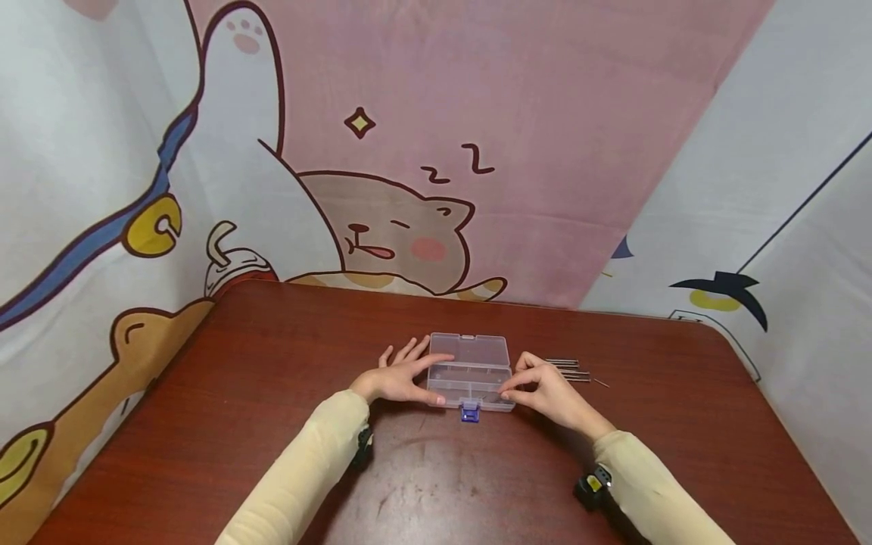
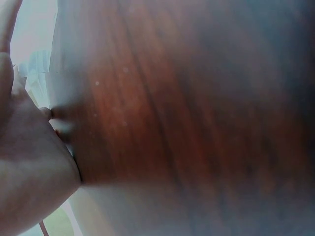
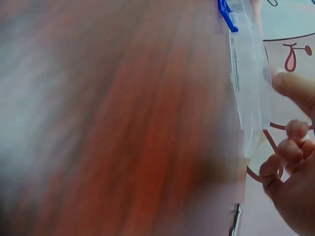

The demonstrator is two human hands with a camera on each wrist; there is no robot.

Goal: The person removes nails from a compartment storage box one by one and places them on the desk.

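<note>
A clear plastic compartment box (image 1: 446, 375) with a blue latch (image 1: 470, 413) lies on the table with its lid (image 1: 480, 350) raised at the back. My left hand (image 1: 398, 378) rests at its left side, fingers spread, thumb on the front left corner and forefinger across the box. At the front right compartment is my right hand (image 1: 548, 390), its thumb and forefinger tips close together and the other fingers bent. Thin dark pieces (image 3: 236, 71) show in that compartment in the right wrist view. Whether those fingertips pinch anything is too small to tell.
Several long metal nails (image 1: 575, 376) lie side by side to the right of the box, behind my right hand. A smaller thin nail (image 1: 602, 383) lies apart from them. The brown table (image 1: 306, 333) meets a cartoon-printed cloth (image 1: 545, 189) at the back.
</note>
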